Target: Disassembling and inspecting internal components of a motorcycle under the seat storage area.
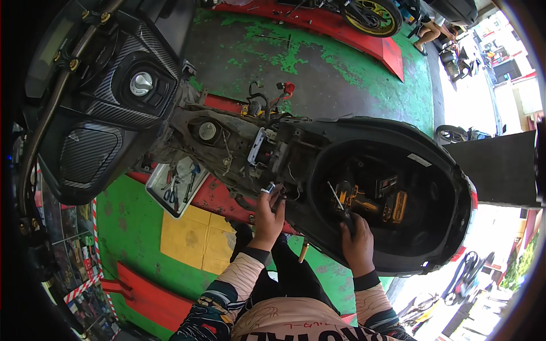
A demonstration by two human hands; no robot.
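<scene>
My left hand [267, 219] is closed in a pinch on a small white-and-blue piece [268, 187], too small to name, beside the scooter's bared middle frame [227, 150]. In my right hand [358, 241] I grip a screwdriver [336, 196] by its dark handle, its silver shaft pointing up and to the left. That hand is over the near rim of the black under-seat bin [438, 221]. Inside the bin lie a yellow-and-black cordless drill [361, 200] and a yellow-and-black battery pack [396, 206]. A white-framed part [259, 146] sits on the frame above my left hand.
Left of me stand the scooter's carbon-patterned front panels [94, 150] and handlebar [54, 108]. A tool tray [151, 190] rests beyond my left arm. Loose wires with a red connector [289, 88] rise at the far side. Another person [430, 31] sits at the far right.
</scene>
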